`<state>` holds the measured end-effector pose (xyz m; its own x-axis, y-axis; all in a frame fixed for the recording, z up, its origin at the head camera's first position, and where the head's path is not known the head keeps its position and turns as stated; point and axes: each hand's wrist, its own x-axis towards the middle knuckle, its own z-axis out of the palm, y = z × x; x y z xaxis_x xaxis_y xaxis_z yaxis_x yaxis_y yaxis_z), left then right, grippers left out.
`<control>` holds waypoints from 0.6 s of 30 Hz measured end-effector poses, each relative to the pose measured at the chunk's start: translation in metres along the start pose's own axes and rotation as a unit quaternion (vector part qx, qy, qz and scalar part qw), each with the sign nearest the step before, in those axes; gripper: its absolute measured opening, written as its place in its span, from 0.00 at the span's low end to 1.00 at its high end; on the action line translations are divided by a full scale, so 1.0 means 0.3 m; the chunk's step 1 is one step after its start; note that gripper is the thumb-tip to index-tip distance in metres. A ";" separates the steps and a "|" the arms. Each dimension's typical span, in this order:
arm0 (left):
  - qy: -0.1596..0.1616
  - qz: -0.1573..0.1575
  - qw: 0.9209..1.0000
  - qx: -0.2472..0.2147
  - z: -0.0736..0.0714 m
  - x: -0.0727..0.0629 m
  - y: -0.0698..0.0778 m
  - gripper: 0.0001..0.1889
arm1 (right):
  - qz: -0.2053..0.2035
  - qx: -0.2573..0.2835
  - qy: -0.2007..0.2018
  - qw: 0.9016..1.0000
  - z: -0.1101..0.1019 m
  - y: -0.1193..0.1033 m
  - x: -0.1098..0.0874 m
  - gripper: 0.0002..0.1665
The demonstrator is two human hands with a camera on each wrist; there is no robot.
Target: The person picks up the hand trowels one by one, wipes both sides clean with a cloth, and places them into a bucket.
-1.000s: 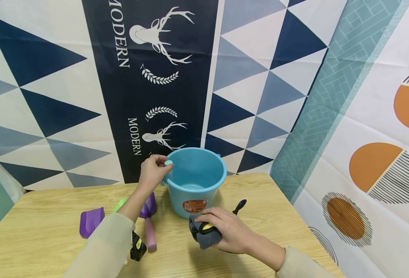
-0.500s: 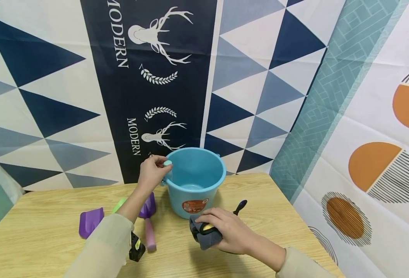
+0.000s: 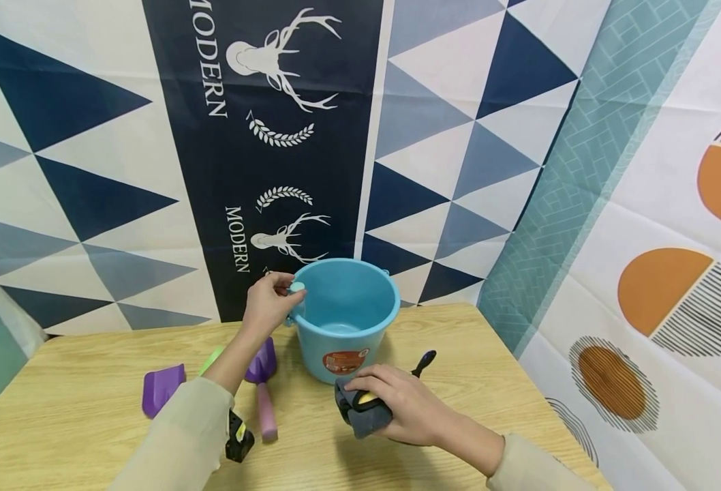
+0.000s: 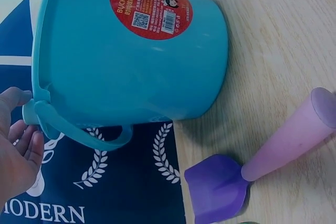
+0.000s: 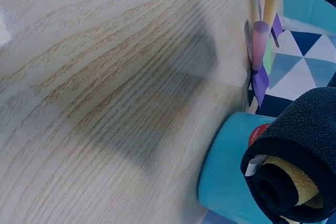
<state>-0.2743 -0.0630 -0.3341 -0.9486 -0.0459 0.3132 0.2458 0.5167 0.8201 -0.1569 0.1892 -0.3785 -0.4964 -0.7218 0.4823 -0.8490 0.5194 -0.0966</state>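
A light blue bucket [image 3: 320, 351] with a red label stands on the wooden table [image 3: 458, 382], near its back edge. At its left rim my left hand [image 3: 264, 308] pinches a small light blue knob by the handle joint. Thumb and fingers lie on either side of it in the left wrist view, and the bucket handle [image 4: 81, 132] hangs down there. In front of the bucket, my right hand [image 3: 412, 412] grips a rolled dark grey cloth [image 5: 310, 121] with a yellow inner side. The cloth is held above the table, casting a shadow.
Left of the bucket lies a purple toy shovel [image 3: 261, 361] with a pink handle. Another purple shovel blade [image 3: 161, 390] and a green piece [image 3: 210, 359] lie partly behind the left sleeve. A dark rod end [image 3: 424, 363] shows behind my right hand. Patterned sheets hang behind.
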 end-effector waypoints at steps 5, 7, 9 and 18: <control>0.001 0.006 1.000 -0.006 -0.007 -0.007 0.001 0.23 | -0.002 -0.004 0.000 1.000 -0.003 0.000 0.003 0.32; 0.001 0.005 1.000 -0.009 -0.013 -0.012 0.002 0.23 | -0.004 -0.003 0.000 1.000 -0.004 0.000 0.004 0.32; 0.000 0.007 1.000 -0.011 -0.018 -0.017 0.001 0.23 | -0.003 -0.004 0.000 1.000 -0.006 0.000 0.004 0.33; 0.018 0.012 1.000 -0.015 -0.045 -0.031 -0.019 0.21 | -0.006 -0.002 0.004 1.000 -0.013 -0.002 0.003 0.33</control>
<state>-0.2641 -0.0771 -0.3351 -0.9344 -0.0654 0.3503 0.2750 0.4926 0.8256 -0.1563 0.1900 -0.3744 -0.4846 -0.7246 0.4900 -0.8544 0.5122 -0.0874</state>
